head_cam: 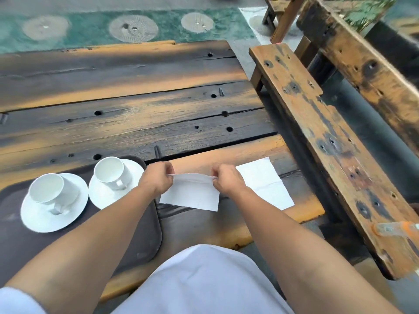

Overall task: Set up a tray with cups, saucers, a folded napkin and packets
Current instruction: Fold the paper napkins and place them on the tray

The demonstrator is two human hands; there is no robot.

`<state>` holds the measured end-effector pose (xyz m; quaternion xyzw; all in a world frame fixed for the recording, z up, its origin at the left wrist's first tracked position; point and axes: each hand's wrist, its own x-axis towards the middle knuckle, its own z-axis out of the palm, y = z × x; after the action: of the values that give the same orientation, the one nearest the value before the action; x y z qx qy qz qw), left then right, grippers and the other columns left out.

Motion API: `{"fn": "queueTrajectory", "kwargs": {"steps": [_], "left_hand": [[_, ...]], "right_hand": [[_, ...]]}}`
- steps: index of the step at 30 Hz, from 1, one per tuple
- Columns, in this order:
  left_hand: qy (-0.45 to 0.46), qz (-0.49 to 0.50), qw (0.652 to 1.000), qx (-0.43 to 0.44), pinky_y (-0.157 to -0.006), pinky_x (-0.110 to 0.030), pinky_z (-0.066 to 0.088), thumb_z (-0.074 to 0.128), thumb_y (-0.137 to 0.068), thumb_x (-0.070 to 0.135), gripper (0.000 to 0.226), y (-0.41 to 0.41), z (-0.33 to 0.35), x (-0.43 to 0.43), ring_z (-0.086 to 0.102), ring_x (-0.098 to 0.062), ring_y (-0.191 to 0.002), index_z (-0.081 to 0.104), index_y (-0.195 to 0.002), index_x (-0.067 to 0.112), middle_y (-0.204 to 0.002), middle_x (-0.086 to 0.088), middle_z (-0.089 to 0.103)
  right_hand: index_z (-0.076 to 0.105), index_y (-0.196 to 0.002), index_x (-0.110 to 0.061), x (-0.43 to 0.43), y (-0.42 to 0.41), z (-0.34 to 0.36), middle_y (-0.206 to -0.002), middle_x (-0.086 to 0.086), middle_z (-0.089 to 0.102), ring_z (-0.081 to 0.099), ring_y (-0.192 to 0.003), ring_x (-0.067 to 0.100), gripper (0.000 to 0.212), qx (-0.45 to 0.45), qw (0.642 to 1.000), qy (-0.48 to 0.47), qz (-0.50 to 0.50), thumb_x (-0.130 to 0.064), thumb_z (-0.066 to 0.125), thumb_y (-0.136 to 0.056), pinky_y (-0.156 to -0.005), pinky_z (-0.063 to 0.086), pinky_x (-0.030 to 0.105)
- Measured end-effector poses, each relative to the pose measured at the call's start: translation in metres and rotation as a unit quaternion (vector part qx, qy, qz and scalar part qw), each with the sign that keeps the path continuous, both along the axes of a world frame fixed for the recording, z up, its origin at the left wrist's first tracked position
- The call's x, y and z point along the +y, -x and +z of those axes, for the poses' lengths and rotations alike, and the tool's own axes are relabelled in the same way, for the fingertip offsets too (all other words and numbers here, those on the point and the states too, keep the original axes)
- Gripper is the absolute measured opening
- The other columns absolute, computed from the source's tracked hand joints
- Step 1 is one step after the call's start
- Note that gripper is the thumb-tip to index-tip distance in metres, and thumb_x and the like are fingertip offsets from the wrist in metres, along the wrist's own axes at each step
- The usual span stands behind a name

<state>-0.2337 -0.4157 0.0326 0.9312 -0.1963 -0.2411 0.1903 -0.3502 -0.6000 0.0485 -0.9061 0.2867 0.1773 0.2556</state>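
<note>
A dark brown tray (145, 236) lies at the near left of the wooden table (136, 105). On it stand two white cups on white saucers: one cup (48, 189) on its saucer (34, 218) at the left, the other cup (111, 172) on its saucer (99, 199) to its right. Just right of the tray, my left hand (157, 177) and my right hand (226, 179) pinch the two upper corners of a folded white napkin (192, 197), which hangs down to the table. A second white napkin (267, 182) lies flat to the right.
A worn wooden bench (328, 141) runs along the table's right side, with a gap between them. An orange-handled object (396, 228) rests on the bench's near end. More wooden furniture stands behind the bench. Green patterned floor lies beyond the table.
</note>
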Motion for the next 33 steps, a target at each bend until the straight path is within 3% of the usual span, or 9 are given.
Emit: {"fn": "queueTrajectory", "kwargs": {"steps": [4, 13, 21, 28, 33], "left_hand": [[-0.027, -0.016, 0.999, 0.004, -0.076, -0.029, 0.049, 0.052, -0.084, 0.008, 0.019, 0.020, -0.007, 0.010, 0.061, -0.025, -0.088, 0.062, -0.083, 0.025, -0.096, -0.001, 0.068], [-0.074, -0.084, 0.994, -0.017, -0.078, -0.030, 0.047, 0.053, -0.083, 0.009, 0.018, 0.052, -0.023, 0.035, 0.060, -0.027, -0.102, 0.064, -0.092, 0.020, -0.106, -0.003, 0.069], [-0.068, -0.082, 0.993, -0.053, -0.084, -0.036, 0.052, 0.050, -0.086, 0.012, 0.019, 0.049, -0.021, 0.042, 0.061, -0.030, -0.102, 0.066, -0.095, 0.019, -0.106, -0.007, 0.069], [-0.024, -0.045, 0.994, -0.099, -0.073, -0.032, 0.045, 0.049, -0.090, 0.013, 0.017, 0.006, 0.011, 0.008, 0.062, -0.031, -0.100, 0.063, -0.094, 0.020, -0.102, -0.004, 0.067], [0.038, -0.009, 0.985, -0.165, -0.082, -0.038, 0.046, 0.048, -0.093, 0.018, 0.020, -0.021, 0.036, -0.017, 0.058, -0.033, -0.108, 0.065, -0.105, 0.022, -0.109, -0.005, 0.064]], "right_hand": [[0.065, -0.092, -0.020, 0.011, 0.018, -0.006, -0.108, 0.007, 0.067, 0.063, -0.101, 0.029, 0.024, 0.013, 1.000, -0.005, 0.010, -0.003, 0.050, -0.085, -0.079, 0.050, 0.029], [0.068, -0.094, -0.018, 0.032, 0.053, -0.027, -0.110, 0.006, 0.065, 0.061, -0.103, 0.029, 0.016, 0.015, 1.000, 0.015, 0.021, -0.009, 0.055, -0.089, -0.084, 0.053, 0.033], [0.067, -0.092, -0.018, 0.033, 0.052, -0.027, -0.107, 0.008, 0.064, 0.060, -0.102, 0.030, 0.018, -0.004, 0.999, 0.031, 0.016, -0.015, 0.049, -0.092, -0.080, 0.051, 0.035], [0.064, -0.095, -0.022, 0.011, 0.014, 0.006, -0.105, 0.009, 0.066, 0.062, -0.098, 0.034, 0.021, -0.050, 0.998, 0.041, -0.023, -0.013, 0.046, -0.090, -0.071, 0.042, 0.029], [0.065, -0.102, -0.016, -0.006, -0.013, 0.027, -0.105, 0.011, 0.061, 0.056, -0.103, 0.036, 0.022, -0.134, 0.986, 0.090, -0.031, -0.015, 0.045, -0.093, -0.077, 0.043, 0.035]]}}
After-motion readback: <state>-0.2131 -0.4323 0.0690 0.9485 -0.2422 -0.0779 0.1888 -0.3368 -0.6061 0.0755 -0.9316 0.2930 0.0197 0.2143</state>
